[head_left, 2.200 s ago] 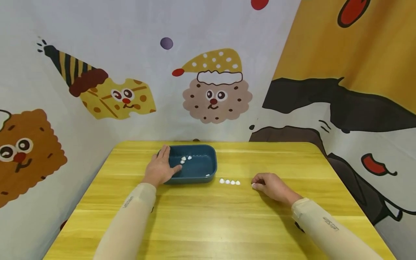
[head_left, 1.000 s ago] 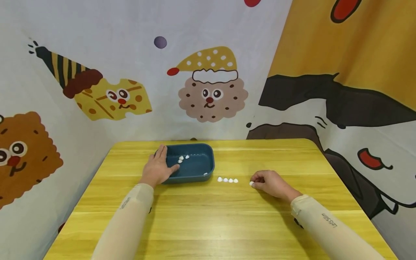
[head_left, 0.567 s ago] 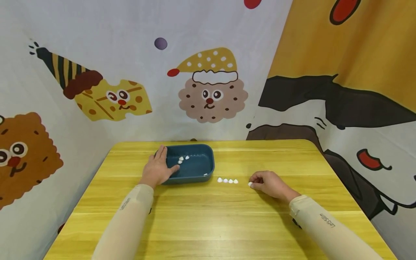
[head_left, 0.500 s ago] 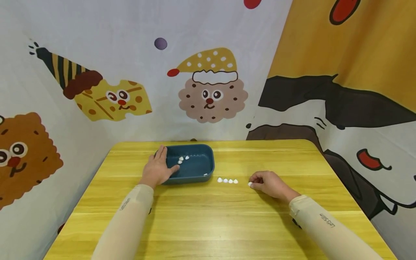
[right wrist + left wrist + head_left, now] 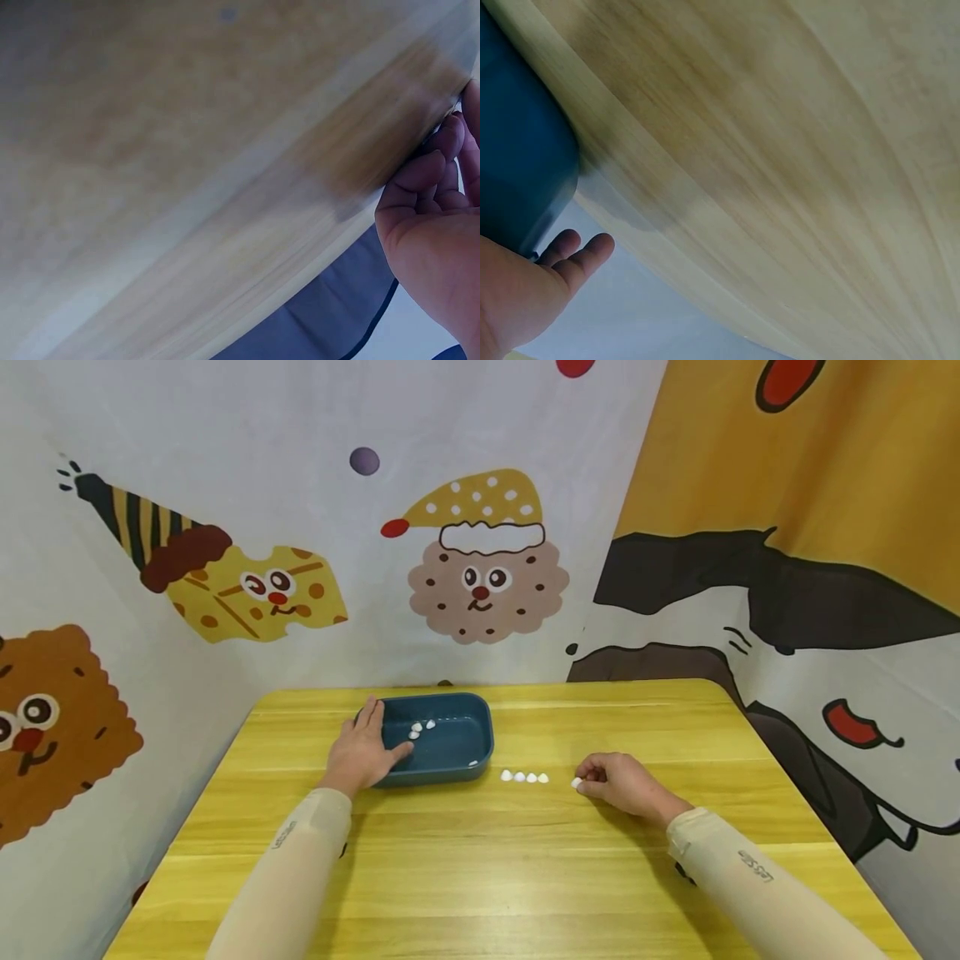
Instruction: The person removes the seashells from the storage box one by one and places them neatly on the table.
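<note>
White piece (image 5: 576, 783) pinched between the fingers of the right hand (image 5: 624, 783).
Likely light and hard, best held by its sides. Four matching pieces (image 5: 532, 777) line up at nine o'clock; toward ten, the left hand (image 5: 360, 752) rests straight-fingered on a blue tray (image 5: 459, 735).

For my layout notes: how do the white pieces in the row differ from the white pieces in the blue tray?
The row pieces lie on the table; the tray pieces lie inside the blue tray. The row pieces form a nearly straight line, while among the tray pieces three cluster and one sits apart by the near right corner. Both groups show four small white pieces.
</note>
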The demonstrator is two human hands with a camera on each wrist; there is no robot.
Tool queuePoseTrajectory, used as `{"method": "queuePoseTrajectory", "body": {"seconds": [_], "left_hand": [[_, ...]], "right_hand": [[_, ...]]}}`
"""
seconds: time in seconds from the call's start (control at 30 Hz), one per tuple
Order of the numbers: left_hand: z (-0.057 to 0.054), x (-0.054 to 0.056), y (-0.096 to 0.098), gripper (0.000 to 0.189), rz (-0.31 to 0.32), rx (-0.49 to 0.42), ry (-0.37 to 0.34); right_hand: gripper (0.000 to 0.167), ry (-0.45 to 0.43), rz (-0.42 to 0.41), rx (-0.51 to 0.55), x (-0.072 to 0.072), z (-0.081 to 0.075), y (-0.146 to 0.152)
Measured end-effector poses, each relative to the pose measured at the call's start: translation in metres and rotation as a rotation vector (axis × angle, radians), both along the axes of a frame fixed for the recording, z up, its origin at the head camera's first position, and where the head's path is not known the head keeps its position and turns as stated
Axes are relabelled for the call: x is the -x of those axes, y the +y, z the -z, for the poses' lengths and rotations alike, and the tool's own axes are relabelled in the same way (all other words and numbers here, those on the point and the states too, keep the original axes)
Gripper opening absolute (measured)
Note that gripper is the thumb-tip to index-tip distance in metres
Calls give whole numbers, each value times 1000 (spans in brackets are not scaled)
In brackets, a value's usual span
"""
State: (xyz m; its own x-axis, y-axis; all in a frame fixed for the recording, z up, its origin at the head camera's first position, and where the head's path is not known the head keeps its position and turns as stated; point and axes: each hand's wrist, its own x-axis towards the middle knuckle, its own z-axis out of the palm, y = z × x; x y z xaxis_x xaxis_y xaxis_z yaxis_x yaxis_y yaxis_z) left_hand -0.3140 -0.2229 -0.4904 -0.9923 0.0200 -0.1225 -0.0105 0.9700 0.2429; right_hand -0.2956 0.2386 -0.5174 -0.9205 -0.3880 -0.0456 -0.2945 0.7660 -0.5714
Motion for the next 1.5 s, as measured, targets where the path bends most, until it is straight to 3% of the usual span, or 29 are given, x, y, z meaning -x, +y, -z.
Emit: {"method": "queuePoseTrajectory", "body": {"seconds": [1.5], "left_hand": [[1, 2, -1, 107, -9, -17, -13]], "right_hand": [[9, 2, -14, -55, 4, -3, -13]]}}
